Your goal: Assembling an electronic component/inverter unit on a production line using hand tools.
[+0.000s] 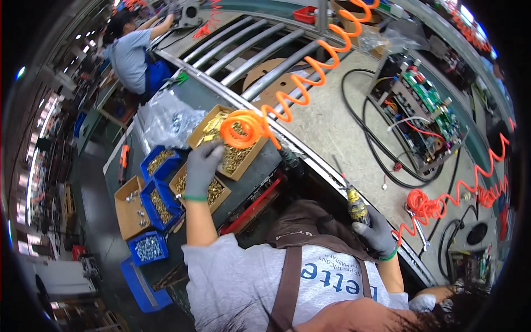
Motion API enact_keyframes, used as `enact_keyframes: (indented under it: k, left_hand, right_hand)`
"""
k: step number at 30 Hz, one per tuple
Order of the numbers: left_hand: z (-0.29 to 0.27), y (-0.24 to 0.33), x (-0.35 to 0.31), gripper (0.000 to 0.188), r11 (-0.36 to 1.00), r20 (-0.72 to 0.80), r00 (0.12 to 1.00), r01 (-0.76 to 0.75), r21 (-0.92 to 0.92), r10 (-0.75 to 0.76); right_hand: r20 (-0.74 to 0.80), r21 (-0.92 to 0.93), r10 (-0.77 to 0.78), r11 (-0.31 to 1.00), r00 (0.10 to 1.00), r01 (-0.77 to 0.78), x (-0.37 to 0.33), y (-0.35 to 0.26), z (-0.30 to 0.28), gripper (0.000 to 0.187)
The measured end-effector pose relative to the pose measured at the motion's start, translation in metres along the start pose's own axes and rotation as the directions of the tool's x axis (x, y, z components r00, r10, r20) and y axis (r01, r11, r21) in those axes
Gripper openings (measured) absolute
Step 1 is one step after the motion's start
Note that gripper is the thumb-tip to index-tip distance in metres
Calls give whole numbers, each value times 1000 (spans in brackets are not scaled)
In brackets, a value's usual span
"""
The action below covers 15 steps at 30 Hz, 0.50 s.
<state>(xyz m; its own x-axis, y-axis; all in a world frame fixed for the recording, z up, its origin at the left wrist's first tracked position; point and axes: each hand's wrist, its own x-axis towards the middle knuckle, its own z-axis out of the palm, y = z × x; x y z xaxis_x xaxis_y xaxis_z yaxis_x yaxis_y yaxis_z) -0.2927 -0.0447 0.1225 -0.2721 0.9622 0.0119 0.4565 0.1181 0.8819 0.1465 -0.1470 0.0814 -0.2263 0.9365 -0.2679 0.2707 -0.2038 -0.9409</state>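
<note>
My left hand (pixel 202 166), in a grey glove, is at the near edge of a cardboard box (pixel 239 160) of brass-coloured screws. Its fingers are bent and pressed together; whatever they pinch, if anything, is too small to make out. Below that wrist sits a smaller cardboard box (pixel 219 195) with similar brass-coloured pieces. On the right, my gloved right hand (pixel 377 232) is closed round the yellow-and-black grip of a power screwdriver (pixel 357 207). Its thin bit points up and away from me, over the workbench edge. A coiled orange air hose (pixel 301 91) hangs above the boxes.
Blue bins (pixel 148 247) of small fasteners and an open cardboard tray (pixel 131 207) stand at the left. Plastic bags (pixel 168 122) lie behind them. Metal rollers (pixel 260 61) run ahead. At right are an opened electronic unit (pixel 423 110), black cable (pixel 359 110) and a wrench (pixel 420 235). A co-worker (pixel 133 55) sits far left.
</note>
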Motion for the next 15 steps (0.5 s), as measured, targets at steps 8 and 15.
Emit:
enact_keyframes:
  k: [8, 15]
  left_hand:
    - [126, 43, -66, 18, 875, 512, 855, 185, -447, 80]
    - [232, 77, -33, 34, 790, 665, 709, 258, -556, 236]
  right_hand:
    - [97, -110, -57, 992, 994, 67, -11, -10, 0, 56]
    - [-138, 20, -43, 999, 990, 47, -38, 8, -10, 52]
